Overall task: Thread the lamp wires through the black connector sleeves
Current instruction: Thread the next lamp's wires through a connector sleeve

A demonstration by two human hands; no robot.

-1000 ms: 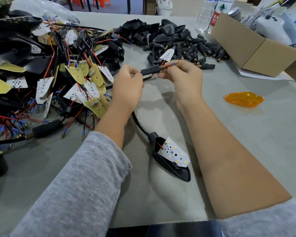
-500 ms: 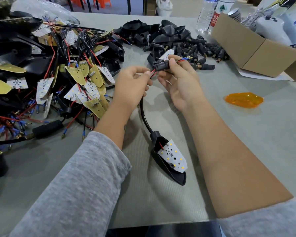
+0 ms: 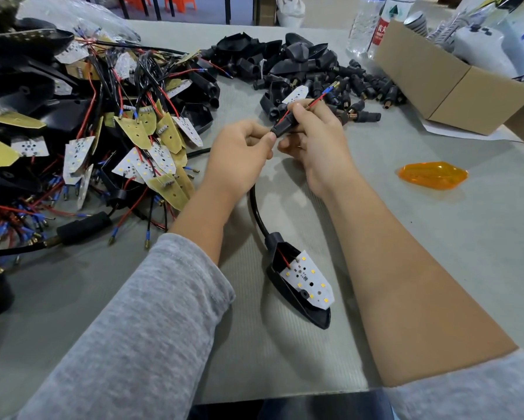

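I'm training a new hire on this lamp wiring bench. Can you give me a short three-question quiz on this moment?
1. True or false: the red and blue-tipped lamp wires already stick out of the far end of the black plastic connector sleeve in the right hand.
2. Where does the orange translucent lamp lens lie? A) beside the right forearm on the grey table; B) inside the brown cardboard box; C) on the heap of boards.
3. What does the left hand pinch?

Key: 1 true. 2 A. 3 The near end of the sleeve, where the black cable from the black lamp housing with its white LED board enters.
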